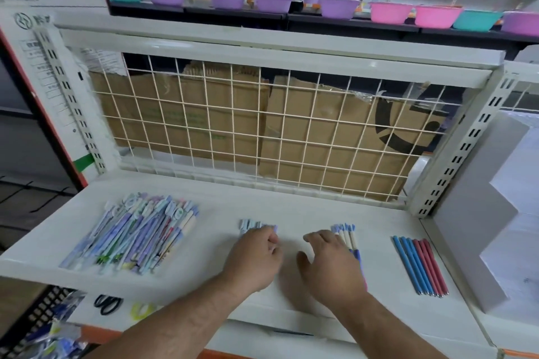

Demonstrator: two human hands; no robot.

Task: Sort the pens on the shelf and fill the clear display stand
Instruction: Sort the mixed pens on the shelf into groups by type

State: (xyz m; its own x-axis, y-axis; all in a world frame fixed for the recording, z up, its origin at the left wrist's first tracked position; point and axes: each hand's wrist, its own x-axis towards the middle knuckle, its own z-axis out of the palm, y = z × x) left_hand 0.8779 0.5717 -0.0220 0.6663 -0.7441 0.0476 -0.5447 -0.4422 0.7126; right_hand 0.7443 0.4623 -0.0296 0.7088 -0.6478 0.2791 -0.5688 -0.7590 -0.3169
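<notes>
Pen pile (pixel 137 233) left on shelf (pixel 291 213); pen row (pixel 420 265) right.

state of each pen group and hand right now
left hand: fingers curled over small pen group, grip unclear
right hand: fingers spread, resting on blue-capped pens
mixed pen pile: loose heap
small pen group: flat, partly covered
blue-capped pens: flat, partly covered
blue and red pens: neat row, untouched

white shelf (pixel 262 204), pen pile (pixel 137 233), blue-pink pens (pixel 420 265)

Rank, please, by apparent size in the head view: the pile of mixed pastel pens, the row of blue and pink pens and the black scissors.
1. pile of mixed pastel pens
2. row of blue and pink pens
3. black scissors
</notes>
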